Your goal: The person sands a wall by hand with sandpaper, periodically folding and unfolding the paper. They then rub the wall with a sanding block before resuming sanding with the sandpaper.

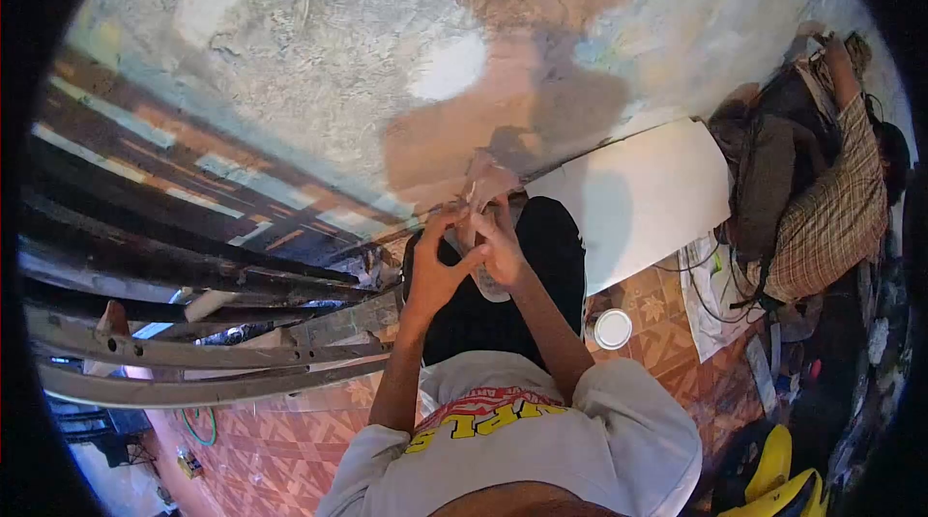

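Note:
Both hands meet in front of my knees, close to the painted wall (319, 63). A pale, pinkish crumpled piece (491, 181) sticks up from between the fingers; its kind is too unclear to name. On its left side my left hand (437, 266) is closed, with fingertips at its lower end and the thumb reaching across toward the other hand. My right hand (500, 248) closes on it from the right, fingers pointing up. Behind the wrists, something light and translucent (491, 287) shows between my dark-trousered legs, partly hidden.
Long metal rails (213, 353) run along the left. A white sheet (648, 203) leans at the wall on the right, near a round white-topped can (612, 329) on the tiled floor (280, 459). Farther right, a person in a plaid shirt (822, 213) reaches to the wall. Yellow objects (771, 469) lie lower right.

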Tool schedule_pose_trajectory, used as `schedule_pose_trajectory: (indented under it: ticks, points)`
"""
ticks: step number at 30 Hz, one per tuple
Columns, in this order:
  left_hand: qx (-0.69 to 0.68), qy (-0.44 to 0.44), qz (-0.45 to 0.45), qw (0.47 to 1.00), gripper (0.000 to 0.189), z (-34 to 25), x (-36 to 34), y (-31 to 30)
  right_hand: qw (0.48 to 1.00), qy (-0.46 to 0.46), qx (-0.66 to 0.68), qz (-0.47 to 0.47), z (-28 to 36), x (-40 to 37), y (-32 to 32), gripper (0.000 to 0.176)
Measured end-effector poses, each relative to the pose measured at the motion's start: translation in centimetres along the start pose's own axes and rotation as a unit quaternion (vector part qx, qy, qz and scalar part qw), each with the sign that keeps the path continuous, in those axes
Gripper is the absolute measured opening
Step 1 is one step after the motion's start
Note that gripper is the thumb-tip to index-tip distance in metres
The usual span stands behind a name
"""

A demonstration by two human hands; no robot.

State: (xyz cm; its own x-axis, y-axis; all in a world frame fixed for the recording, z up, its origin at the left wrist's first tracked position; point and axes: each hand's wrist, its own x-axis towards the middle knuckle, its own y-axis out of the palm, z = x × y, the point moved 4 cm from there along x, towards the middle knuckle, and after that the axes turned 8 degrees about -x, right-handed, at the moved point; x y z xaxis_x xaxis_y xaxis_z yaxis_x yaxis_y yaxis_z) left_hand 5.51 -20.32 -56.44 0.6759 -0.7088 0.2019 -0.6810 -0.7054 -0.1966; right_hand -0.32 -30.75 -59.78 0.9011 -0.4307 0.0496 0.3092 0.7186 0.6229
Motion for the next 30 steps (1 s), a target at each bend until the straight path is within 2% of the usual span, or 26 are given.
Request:
schedule_pose_trajectory:
  ticks: [1,2,3,5,7,8,9,11,12,15,17,18,20,21,23,24,25,27,28,29,30]
  points:
    - [0.017,0.025,0.009,1.0,0.058,-0.6,-0.1,0.3,1.0,0.002,0.0,0.007,0.1,0.0,0.0,0.065]
    - [0.044,0.009,0.038,0.998,0.065,-1.1,-0.4,0.5,0.999,0.01,0.021,-0.023,0.0,0.0,-0.4,0.062]
    - [0.047,0.01,0.029,0.998,0.065,-1.2,-0.6,0.5,0.998,0.016,0.042,-0.051,0.0,0.3,-0.5,0.059]
    - [0.099,0.06,-0.011,0.993,0.064,-1.4,-0.9,0.2,0.998,-0.007,0.032,-0.049,0.2,1.0,-0.4,0.056]
    - [0.11,0.052,-0.005,0.993,0.067,-1.5,-0.8,-1.2,0.989,-0.08,-0.012,-0.125,2.6,1.7,-0.2,0.053]
    - [0.108,0.039,-0.044,0.992,0.061,-1.8,-0.9,-2.5,0.985,-0.119,-0.012,-0.125,2.7,2.2,-1.4,0.049]
    - [0.105,0.028,-0.084,0.991,0.054,-2.7,-0.9,-3.9,0.985,-0.12,-0.012,-0.121,3.2,3.1,-2.3,0.049]
    - [0.121,0.104,-0.145,0.977,0.037,-5.5,-1.3,-7.2,0.959,-0.138,0.061,-0.238,4.8,4.6,-5.0,0.047]
    - [0.147,0.139,-0.183,0.962,0.029,-7.3,-2.0,-8.9,0.951,-0.18,0.051,-0.247,6.9,4.9,-5.2,0.045]
    - [0.219,0.23,-0.304,0.898,0.018,-12.3,-4.8,-13.3,0.921,-0.3,0.022,-0.249,14.8,5.7,-3.1,0.046]
    - [0.227,0.303,-0.372,0.848,0.016,-15.5,-6.8,-15.2,0.895,-0.319,-0.019,-0.311,19.4,6.5,-2.7,0.034]
    - [0.242,0.33,-0.399,0.821,0.016,-16.2,-7.6,-16.2,0.896,-0.325,-0.014,-0.302,20.7,7.9,-3.4,0.034]
    - [0.266,0.35,-0.425,0.792,0.017,-17.1,-8.8,-17.6,0.808,-0.452,-0.16,-0.342,23.8,9.7,-4.3,0.036]
    - [0.287,0.362,-0.444,0.768,0.018,-17.6,-9.3,-17.8,0.807,-0.457,-0.157,-0.339,24.6,10.1,-3.1,0.036]
    - [0.299,0.365,-0.463,0.75,0.019,-18.7,-10.5,-17.8,0.726,-0.565,-0.218,-0.326,27.4,9.6,0.2,0.038]
    - [0.395,0.376,-0.477,0.689,0.021,-19.1,-11.5,-17.9,0.731,-0.567,-0.204,-0.32,28.1,11.5,-0.9,0.049]
    - [0.484,0.381,-0.487,0.619,0.023,-19.3,-12.4,-17.8,0.723,-0.577,-0.199,-0.323,28.6,12.3,-0.8,0.049]
    - [0.558,0.335,-0.551,0.522,0.03,-18.8,-14.3,-17.8,0.686,-0.597,-0.254,-0.329,29.0,13.3,0.1,0.059]
    - [0.554,0.341,-0.552,0.521,0.03,-19.0,-14.8,-17.5,0.667,-0.534,-0.353,-0.381,28.6,14.5,-1.2,0.074]
    - [0.559,0.322,-0.591,0.484,0.034,-19.3,-15.3,-17.3,0.663,-0.54,-0.35,-0.383,28.3,15.8,-2.3,0.074]
    - [0.562,0.3,-0.629,0.446,0.04,-19.5,-15.3,-17.2,0.615,-0.529,-0.412,-0.416,28.1,16.4,-2.3,0.081]
